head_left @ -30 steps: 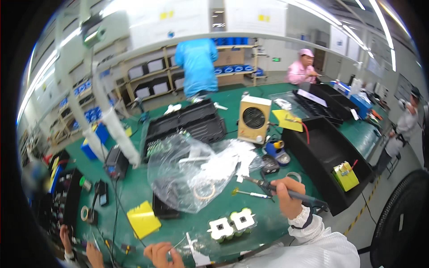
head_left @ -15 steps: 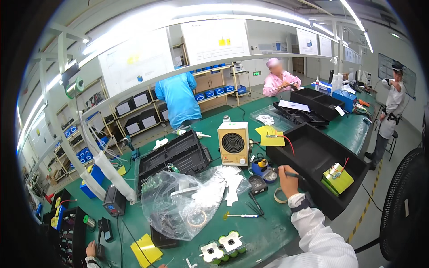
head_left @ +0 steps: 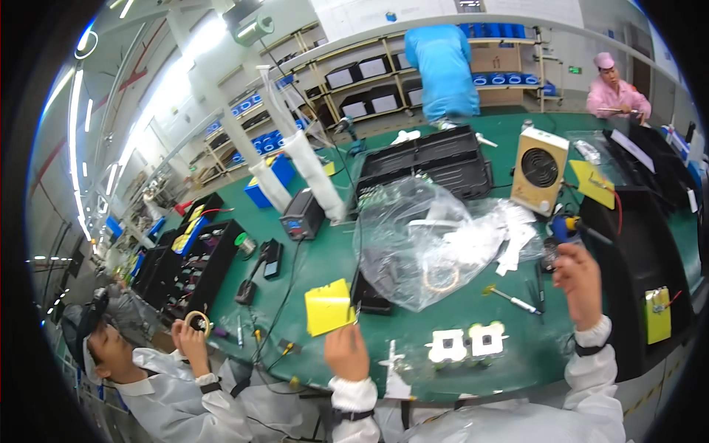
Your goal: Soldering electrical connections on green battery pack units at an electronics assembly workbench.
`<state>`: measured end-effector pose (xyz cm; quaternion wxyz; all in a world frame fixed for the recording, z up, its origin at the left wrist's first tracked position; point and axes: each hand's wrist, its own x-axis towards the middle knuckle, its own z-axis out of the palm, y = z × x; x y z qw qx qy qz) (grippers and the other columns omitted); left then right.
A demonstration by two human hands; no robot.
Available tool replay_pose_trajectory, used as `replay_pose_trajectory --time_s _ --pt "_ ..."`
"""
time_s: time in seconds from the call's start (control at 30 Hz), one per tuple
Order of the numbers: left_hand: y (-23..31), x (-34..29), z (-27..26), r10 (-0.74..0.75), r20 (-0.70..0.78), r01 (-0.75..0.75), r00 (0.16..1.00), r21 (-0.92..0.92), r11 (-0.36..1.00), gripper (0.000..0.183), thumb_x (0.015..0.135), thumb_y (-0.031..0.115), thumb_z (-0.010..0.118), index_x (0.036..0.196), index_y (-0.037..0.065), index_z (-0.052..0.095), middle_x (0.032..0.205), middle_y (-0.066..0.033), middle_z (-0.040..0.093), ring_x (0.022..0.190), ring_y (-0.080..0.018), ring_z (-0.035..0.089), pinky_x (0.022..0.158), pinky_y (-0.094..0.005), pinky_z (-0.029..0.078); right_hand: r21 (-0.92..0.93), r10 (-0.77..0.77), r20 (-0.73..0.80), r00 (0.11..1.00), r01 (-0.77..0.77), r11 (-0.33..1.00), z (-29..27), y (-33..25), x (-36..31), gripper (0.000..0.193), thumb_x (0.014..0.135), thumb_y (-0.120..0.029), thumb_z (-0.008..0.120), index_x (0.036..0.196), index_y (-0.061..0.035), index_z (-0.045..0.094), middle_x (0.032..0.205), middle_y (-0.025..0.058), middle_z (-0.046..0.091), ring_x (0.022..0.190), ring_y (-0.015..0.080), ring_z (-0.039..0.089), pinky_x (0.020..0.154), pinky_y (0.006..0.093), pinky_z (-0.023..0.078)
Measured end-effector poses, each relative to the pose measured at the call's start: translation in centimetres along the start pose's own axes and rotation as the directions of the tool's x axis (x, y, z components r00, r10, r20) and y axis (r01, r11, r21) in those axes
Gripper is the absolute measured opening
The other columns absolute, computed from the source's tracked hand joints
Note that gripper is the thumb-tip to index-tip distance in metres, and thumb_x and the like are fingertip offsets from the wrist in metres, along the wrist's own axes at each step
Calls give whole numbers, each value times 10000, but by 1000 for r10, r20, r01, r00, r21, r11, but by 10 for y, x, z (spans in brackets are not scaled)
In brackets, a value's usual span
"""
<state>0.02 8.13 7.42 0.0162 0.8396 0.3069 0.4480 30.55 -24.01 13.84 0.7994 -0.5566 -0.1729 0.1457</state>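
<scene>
My left hand (head_left: 347, 354) is closed at the near edge of the green table, just below yellow sheets (head_left: 329, 306). A thin pointed metal tool (head_left: 357, 315) appears to stick up from its fingertips; its lower part is hidden. My right hand (head_left: 578, 286) is raised with loosely bent fingers, seemingly with nothing in them. It is nearest the soldering iron (head_left: 597, 233), which rests in its blue and yellow stand (head_left: 567, 224). Between my hands sits a small pack of green cells with white tops (head_left: 447, 345). A white-handled tool (head_left: 515, 299) lies behind the pack.
Clear plastic bag (head_left: 399, 251) and white strips (head_left: 517, 232) lie mid-table, before a beige fan unit (head_left: 540, 170). Black cases stand behind and right (head_left: 642, 258). At left, a co-worker's hand (head_left: 190, 343) holds a tape roll (head_left: 198, 317); cables (head_left: 277, 325) run nearby.
The view has swung left. My right hand has come away from the soldering iron's handle, which stays in the stand. My left hand has come into view, and the co-worker's hand now holds up tape.
</scene>
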Motion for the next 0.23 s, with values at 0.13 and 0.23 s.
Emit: replay_pose_trajectory --time_s 0.13,0.23 --pt "-9 17 42 16 38 -18 999 54 998 82 846 112 709 878 37 702 841 -121 654 799 -328 612 697 -423 484 -211 -464 151 873 487 847 49 -94 -90 299 866 -115 609 1137 8 568 865 76 598 743 165 574 695 283 477" --pt "-16 19 70 61 106 -71 992 92 993 77 840 134 704 882 70 715 793 -104 595 763 -317 583 669 -436 470 -97 -675 454 582 785 612 68 -156 -141 227 877 -119 635 1075 -27 573 960 55 581 860 165 576 771 315 498"
